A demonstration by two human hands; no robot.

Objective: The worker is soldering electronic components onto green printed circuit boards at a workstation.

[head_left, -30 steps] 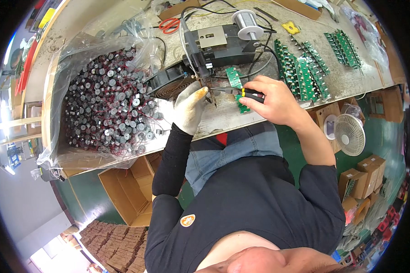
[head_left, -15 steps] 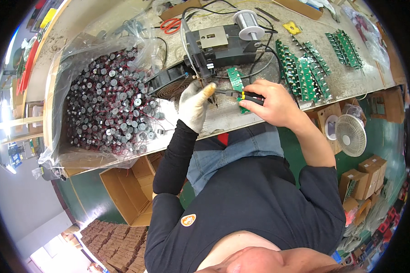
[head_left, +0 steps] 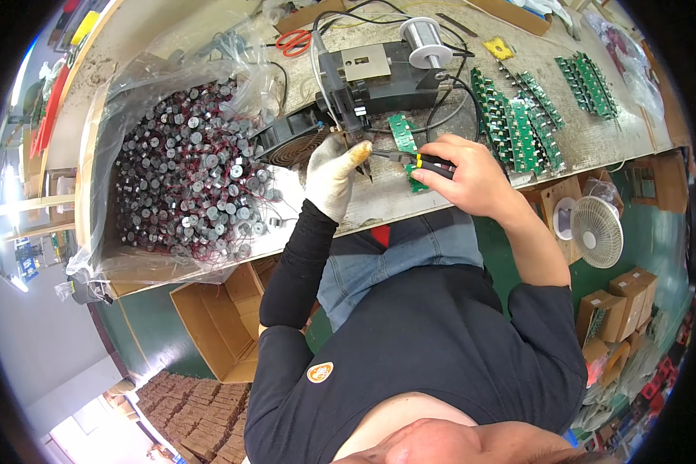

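Note:
My left hand [head_left: 332, 176], in a white glove stained at the thumb, is closed in a pinch just below the soldering machine's tip. What it pinches is too small and covered to make out. My bare right hand [head_left: 475, 178] is wrapped round a pair of pliers [head_left: 431, 164] with black and yellow handles. Their jaws point left and reach to the gloved fingertips. Under and behind the pliers lies a green circuit board strip [head_left: 403, 133] on the bench. The black soldering machine [head_left: 398, 93] carries a spool of solder wire [head_left: 424, 45].
To the left, a plastic-lined box holds many small motors [head_left: 185, 178] with red wires. Green circuit boards [head_left: 518, 127] lie in rows at right, near a yellow sponge [head_left: 498, 49]. Red scissors [head_left: 292, 42] rest behind. A fan [head_left: 596, 232] stands beyond the bench's right front edge.
The whole view has shifted very slightly. Both hands keep nearly the same pose, with the pliers still at the gloved fingertips.

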